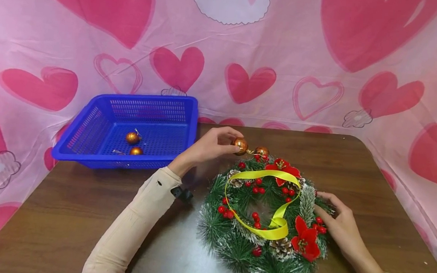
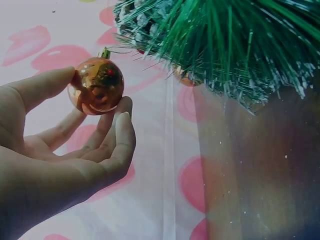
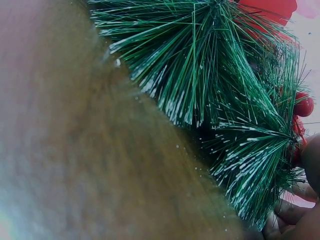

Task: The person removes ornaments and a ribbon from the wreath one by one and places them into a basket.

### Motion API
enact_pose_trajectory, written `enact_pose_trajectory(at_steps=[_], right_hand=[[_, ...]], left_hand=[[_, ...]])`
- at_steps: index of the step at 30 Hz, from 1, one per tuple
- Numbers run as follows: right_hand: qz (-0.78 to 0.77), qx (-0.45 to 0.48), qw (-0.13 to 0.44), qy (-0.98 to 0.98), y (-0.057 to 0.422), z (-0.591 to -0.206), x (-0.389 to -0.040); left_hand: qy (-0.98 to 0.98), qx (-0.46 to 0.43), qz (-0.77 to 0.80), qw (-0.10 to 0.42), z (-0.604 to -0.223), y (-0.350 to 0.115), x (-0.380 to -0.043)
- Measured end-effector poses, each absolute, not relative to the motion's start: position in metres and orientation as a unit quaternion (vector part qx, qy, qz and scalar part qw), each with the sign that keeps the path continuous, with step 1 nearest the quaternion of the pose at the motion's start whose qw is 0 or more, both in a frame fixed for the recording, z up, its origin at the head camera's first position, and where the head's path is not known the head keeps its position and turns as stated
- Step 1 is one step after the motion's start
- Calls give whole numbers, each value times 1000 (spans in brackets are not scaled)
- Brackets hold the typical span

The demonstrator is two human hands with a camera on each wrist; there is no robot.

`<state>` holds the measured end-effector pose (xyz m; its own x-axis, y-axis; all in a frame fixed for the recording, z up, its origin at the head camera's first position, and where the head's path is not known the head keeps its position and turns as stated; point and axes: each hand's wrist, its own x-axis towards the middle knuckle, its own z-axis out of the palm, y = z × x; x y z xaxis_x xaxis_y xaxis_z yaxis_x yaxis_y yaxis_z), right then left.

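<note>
My left hand (image 1: 218,144) pinches a shiny copper-coloured Christmas bauble (image 2: 97,86) between thumb and fingertips, above the far edge of the wreath. A second copper bauble (image 1: 261,152) sits close by at the wreath's far side. The green wreath (image 1: 215,226) lies on the table, its tips frosted white, with red berries, pine cones and red flowers (image 1: 305,242). A loose yellow ribbon (image 1: 263,174) loops over it. At the wreath's right side, my right hand (image 1: 344,228) grips the edge, thumb above and fingers curled against the branches; some fingertips are hidden by greenery.
A blue plastic basket (image 1: 97,160) stands at the back left of the brown table (image 1: 62,210). Inside it lie two orange-gold baubles, one glittery (image 1: 132,138) and one smoother (image 1: 136,151). Behind the table hangs a pink cloth (image 1: 218,46) printed with hearts.
</note>
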<state>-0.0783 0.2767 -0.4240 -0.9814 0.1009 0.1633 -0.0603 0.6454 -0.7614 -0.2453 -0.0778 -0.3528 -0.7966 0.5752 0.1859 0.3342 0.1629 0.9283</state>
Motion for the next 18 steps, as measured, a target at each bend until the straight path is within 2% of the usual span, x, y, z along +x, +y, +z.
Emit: enact_pose_trajectory(at_steps=[18], right_hand=[[423,-9,99,-901,277,-425,-77]], left_hand=[[730,275,623,57,-332,-98,-245]])
